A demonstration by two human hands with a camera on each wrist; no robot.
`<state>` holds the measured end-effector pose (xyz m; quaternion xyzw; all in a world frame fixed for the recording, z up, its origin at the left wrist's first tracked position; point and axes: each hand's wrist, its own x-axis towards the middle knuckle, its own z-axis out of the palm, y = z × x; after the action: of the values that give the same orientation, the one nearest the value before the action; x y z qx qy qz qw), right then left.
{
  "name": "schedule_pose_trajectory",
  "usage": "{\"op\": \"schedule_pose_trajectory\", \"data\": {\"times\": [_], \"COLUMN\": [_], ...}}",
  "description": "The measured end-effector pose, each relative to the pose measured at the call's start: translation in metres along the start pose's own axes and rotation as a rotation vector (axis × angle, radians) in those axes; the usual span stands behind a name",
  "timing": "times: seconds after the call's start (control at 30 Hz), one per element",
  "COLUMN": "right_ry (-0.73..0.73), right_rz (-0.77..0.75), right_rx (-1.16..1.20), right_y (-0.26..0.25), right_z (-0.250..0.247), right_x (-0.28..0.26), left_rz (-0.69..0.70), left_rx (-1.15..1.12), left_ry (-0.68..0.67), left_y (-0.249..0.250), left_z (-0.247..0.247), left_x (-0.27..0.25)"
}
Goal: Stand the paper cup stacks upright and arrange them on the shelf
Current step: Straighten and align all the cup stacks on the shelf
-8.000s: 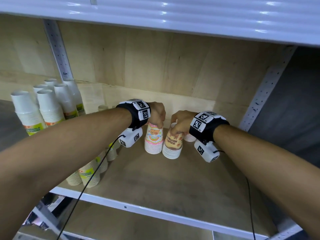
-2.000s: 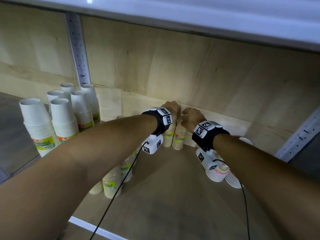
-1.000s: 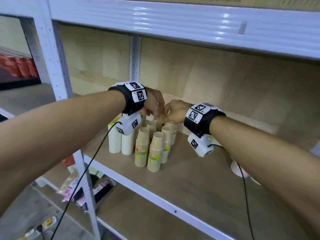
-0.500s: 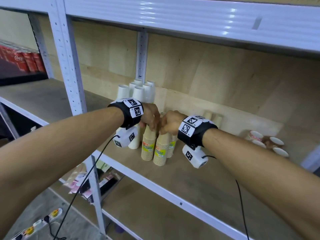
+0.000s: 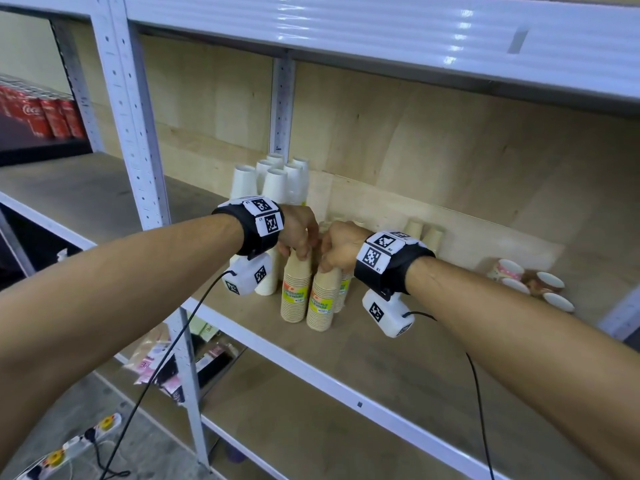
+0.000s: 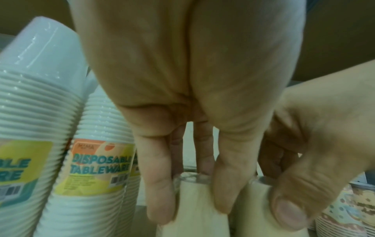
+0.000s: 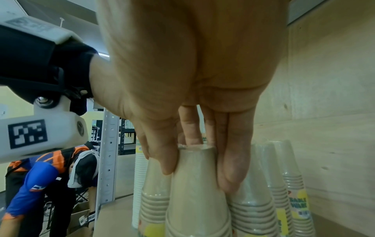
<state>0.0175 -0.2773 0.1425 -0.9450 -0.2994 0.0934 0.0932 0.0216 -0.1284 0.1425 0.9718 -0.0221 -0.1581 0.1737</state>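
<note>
Two beige paper cup stacks stand upside down near the front of the wooden shelf [image 5: 426, 362]. My left hand [image 5: 301, 252] grips the top of the left beige stack [image 5: 295, 296] from above. My right hand [image 5: 327, 266] grips the top of the right beige stack [image 5: 321, 303] beside it. The left wrist view shows my left hand [image 6: 192, 205] with fingers down both sides of its stack [image 6: 199, 222]. The right wrist view shows my right hand [image 7: 194, 176] clasping its stack [image 7: 194, 206].
Tall white cup stacks [image 5: 275, 178] stand behind and to the left, by the shelf post [image 5: 282, 105]. More beige stacks [image 5: 424, 235] stand at the back wall. Patterned cup stacks [image 5: 530, 282] sit far right. A crouching person [image 7: 40, 176] is beyond the shelf.
Both hands have come down from above the cluster onto the tops of the two front beige stacks. The head view has drawn back from the shelf.
</note>
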Motion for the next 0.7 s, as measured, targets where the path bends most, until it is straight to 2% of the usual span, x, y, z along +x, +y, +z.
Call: {"op": "schedule_pose_trajectory", "data": {"times": [0.17,0.37,0.7], "right_ry": [-0.015,-0.026,0.038], "right_rz": [0.037,0.164,0.323], "right_rx": [0.013,-0.027,-0.053], "right_y": [0.010,0.039,0.099], "right_z": [-0.007,-0.020,-0.040], "right_x": [-0.004,-0.010,-0.022], "left_rz": [0.028,0.093,0.198], "left_rx": [0.085,-0.004,-0.026], "left_ry": [-0.052,-0.105,0.011], "left_y": [0.013,0.040,0.098], "left_z": [-0.005,-0.011,-0.015], "left_x": [0.000,0.001,0.019]}}
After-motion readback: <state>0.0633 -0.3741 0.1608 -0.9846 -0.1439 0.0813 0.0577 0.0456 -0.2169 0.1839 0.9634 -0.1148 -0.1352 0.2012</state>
